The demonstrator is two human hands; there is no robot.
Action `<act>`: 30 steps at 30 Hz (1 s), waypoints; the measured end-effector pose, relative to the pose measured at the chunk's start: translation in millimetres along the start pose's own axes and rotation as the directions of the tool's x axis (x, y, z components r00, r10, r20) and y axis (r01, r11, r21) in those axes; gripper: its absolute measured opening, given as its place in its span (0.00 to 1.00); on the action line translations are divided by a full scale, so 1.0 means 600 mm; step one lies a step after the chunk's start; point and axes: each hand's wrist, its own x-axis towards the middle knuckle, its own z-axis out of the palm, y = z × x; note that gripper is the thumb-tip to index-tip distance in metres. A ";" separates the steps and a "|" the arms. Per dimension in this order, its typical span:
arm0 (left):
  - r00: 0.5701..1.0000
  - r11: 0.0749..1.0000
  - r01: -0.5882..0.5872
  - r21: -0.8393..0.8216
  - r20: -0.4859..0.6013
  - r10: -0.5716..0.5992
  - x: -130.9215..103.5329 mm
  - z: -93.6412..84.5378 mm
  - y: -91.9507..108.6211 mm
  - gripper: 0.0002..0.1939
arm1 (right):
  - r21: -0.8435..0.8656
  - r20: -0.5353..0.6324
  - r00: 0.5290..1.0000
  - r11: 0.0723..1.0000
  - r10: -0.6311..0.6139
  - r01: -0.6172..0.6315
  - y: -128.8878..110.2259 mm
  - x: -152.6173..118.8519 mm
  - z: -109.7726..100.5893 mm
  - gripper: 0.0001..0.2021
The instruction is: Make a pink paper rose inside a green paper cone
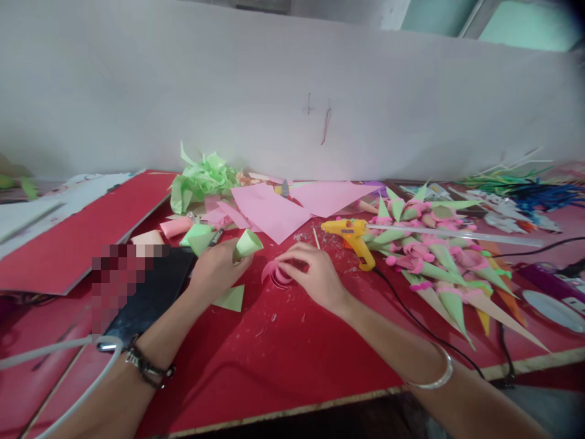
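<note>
My left hand (219,268) is closed around a light green paper cone (249,243), its round mouth facing right. Below it a green paper piece (231,299) lies on the red table. At the middle of the table, my right hand (313,271) pinches the edge of a pink coiled paper strip (275,275), whose loops rest at the tabletop. Just beyond the right hand, a yellow glue gun (351,235) lies on its side with a long clear glue stick out of its back. Another green paper roll (200,238) sits behind the left hand.
Finished paper cone flowers (439,262) are heaped at the right. Pink paper sheets (274,210) and crumpled green paper (208,180) lie along the back. A dark phone-like slab (150,299) with a white cable is under the left forearm. The glue gun's black cord (425,326) crosses the right side.
</note>
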 end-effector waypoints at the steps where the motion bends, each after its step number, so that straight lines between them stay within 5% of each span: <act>1: 1.000 1.000 0.003 0.000 0.001 -0.003 0.000 0.000 0.000 0.16 | -0.006 0.002 1.000 1.000 -0.011 0.011 0.000 0.000 0.000 0.05; 10: 0.999 0.998 0.002 -0.063 0.045 0.000 0.002 0.006 -0.004 0.17 | 0.024 -0.052 0.998 0.999 -0.046 0.047 0.003 0.004 -0.024 0.04; 15: 0.969 0.981 -0.184 -0.061 0.156 0.191 -0.005 0.020 -0.003 0.13 | 0.299 -0.172 0.983 0.954 0.059 -0.005 0.020 0.010 -0.045 0.01; 19: 0.934 0.960 -0.253 -0.118 0.231 0.274 -0.013 0.019 0.002 0.17 | 0.465 -0.163 0.978 0.884 0.134 -0.044 0.023 0.010 -0.047 0.02; 24: 0.936 0.910 -0.276 -0.309 0.131 0.328 -0.015 -0.014 0.016 0.23 | 0.447 -0.044 0.997 0.894 0.062 -0.036 0.005 0.004 -0.036 0.01; 30: 0.880 0.693 -0.333 -0.640 0.052 0.471 -0.032 -0.033 0.053 0.27 | 0.447 0.009 0.999 0.894 -0.037 0.029 -0.017 -0.006 -0.025 0.03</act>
